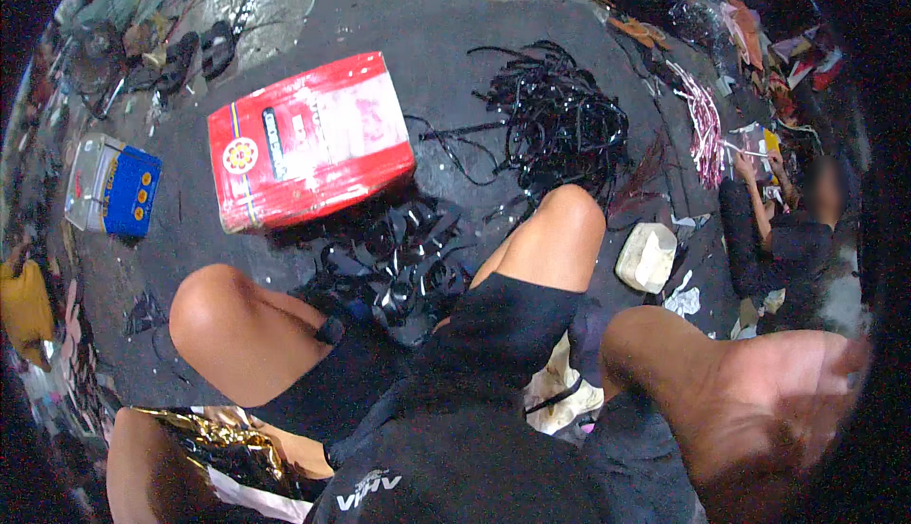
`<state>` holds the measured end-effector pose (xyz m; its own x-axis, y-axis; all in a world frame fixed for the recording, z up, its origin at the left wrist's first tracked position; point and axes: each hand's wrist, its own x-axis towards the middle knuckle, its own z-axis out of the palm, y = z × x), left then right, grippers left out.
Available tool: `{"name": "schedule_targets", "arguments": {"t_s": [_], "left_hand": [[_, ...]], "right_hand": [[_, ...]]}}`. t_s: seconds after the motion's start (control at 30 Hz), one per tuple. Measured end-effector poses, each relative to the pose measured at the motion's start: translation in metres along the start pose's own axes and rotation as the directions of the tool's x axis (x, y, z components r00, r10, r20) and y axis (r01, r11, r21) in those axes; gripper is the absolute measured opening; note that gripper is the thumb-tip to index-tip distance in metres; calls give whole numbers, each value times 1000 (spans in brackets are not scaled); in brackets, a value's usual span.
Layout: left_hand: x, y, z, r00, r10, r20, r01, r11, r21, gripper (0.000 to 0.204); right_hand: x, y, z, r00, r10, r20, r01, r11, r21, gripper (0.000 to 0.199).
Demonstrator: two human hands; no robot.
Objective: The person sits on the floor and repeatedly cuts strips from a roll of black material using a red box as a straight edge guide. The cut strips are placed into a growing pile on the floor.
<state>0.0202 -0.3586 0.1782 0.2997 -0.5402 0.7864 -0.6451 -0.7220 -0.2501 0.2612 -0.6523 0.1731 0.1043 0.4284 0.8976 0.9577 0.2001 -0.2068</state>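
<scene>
While right hand lies open | red box closed, contents hidden

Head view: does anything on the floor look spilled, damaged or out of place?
Black strips lie in a loose tangle on the dark floor, with cut black scraps scattered below the red box. The box's edges look worn.

The right hand lies open, palm up, empty, at the lower right near the knee. The left arm presses crumpled gold foil at the lower left. A heap of black strips lies on the floor between the knees.
</scene>
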Motion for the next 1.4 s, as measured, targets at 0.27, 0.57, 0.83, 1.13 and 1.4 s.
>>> {"name": "schedule_targets", "arguments": {"t_s": [0.27, 0.57, 0.83, 1.13, 1.4], "left_hand": [[-2, -1, -1, 1000, 6, -3, -6, 1000, -14, 37], [-10, -9, 5, 1000, 7, -27, -8, 999, -37, 38], [-23, -16, 16, 999, 20, -50, -22, 999, -32, 39], [-27, -24, 9, 998, 17, -56, -19, 999, -39, 41], [-33, -20, 11, 996, -16, -92, 14, 1000, -17, 42]], "right_hand": [[-2, -1, 4, 999, 2, -51, -2, 1000, -5, 37], [-4, 4, 11, 995, -2, -100, -2, 999, -40, 35], [-11, 3, 8, 988, -21, -150, 9, 997, -80, 33], [-8, 0, 9, 971, -13, -238, -19, 991, -132, 31], [33, 12, 81, 879, 66, -472, -151, 978, -144, 30]]}}
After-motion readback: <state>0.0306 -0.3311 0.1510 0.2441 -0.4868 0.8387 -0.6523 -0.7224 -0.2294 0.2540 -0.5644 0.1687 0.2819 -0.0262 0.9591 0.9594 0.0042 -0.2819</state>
